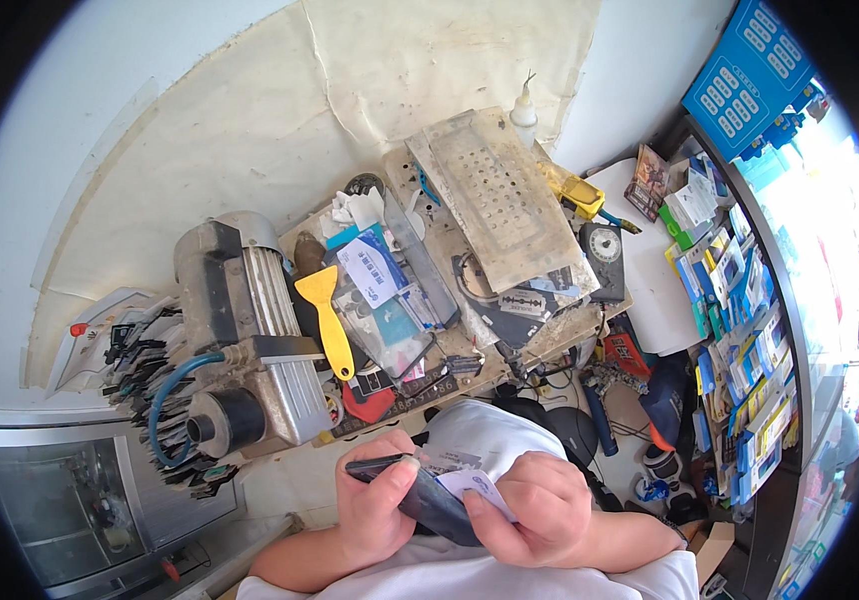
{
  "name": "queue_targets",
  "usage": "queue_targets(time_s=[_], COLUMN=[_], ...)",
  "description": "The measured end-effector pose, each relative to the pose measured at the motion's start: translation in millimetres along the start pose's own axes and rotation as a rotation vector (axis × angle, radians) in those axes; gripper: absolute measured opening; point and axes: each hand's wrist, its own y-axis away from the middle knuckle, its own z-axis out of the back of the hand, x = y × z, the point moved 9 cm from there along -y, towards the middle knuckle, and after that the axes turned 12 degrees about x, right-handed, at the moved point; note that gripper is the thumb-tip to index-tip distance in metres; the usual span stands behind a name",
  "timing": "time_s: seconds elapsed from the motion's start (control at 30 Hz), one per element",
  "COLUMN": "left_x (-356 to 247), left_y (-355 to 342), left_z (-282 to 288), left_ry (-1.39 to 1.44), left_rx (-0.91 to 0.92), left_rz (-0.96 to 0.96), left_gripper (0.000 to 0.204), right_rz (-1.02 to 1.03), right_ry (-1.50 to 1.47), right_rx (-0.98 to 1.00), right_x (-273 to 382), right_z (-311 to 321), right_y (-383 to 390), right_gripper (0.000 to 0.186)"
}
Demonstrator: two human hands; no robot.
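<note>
I hold a dark phone (pixel 438 510) in front of my white shirt (pixel 495 430), off the near edge of the counter (pixel 565 340). The phone is slanted, its left end higher than its right. My left fingers (pixel 395 484) grasp that left end, thumb on the face toward me. My right fingers (pixel 542 490) are curled and pinch a white card (pixel 478 487) against the phone's right part; I cannot tell whether the card's edge enters a seam.

Nearest on the counter, left of its middle, a yellow scraper (pixel 326 322) lies with its broad blade toward the far edge. A red item (pixel 370 402) lies by the near edge. Just right of the scraper, a blue-and-white packet (pixel 372 270) rests on other clutter. A soiled perforated metal plate (pixel 502 195) covers the counter's right part; a razor blade picture (pixel 525 301) shows just beyond its near end. A black dial unit (pixel 604 262) stands at the right edge, and a white nozzle bottle (pixel 525 110) at the far edge. A grey motor unit (pixel 260 300) with a blue hose (pixel 163 400) occupies the left end.
</note>
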Motion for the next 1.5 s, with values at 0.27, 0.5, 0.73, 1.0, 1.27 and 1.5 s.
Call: queue_targets(time_s=[0.27, 0.5, 0.73, 1.0, 1.27, 1.5], left_x=[0.7, 1.0, 1.1, 1.9, 8.5, 16.3], left_y=[0.2, -1.2, 0.5, -3.7, -5.9, -5.3], left_z=[-0.5, -2.9, 2.5, 3.7, 9.1, 6.5], left_ry=[0.026, 0.056, 0.004, -0.049, -0.199, -0.228], left_rx=[0.004, 0.043, -0.067, -0.065, 0.074, 0.081], left_rz=[0.016, -0.004, 0.073, 0.138, 0.316, 0.324], left_gripper=[0.021, 0.019, 0.015, 0.009, 0.018, 0.02], right_rz=[0.0, -0.005, -0.059, -0.241, -0.423, -0.462], right_ry=[-0.03, -0.054, -0.085, -0.276, -0.268, -0.388], right_rx=[-0.034, -0.035, 0.007, 0.158, 0.296, 0.367], right_x=[-2.2, -3.2, -11.2, -28.1, -38.3, -45.7], right_z=[-0.4, -1.1, -4.2, -10.7, 18.6, 7.1], right_y=[1.4, 2.3, 0.4, 3.0, -21.9, -25.4], right_gripper=[0.021, 0.02, 0.018, 0.017, 0.015, 0.003])
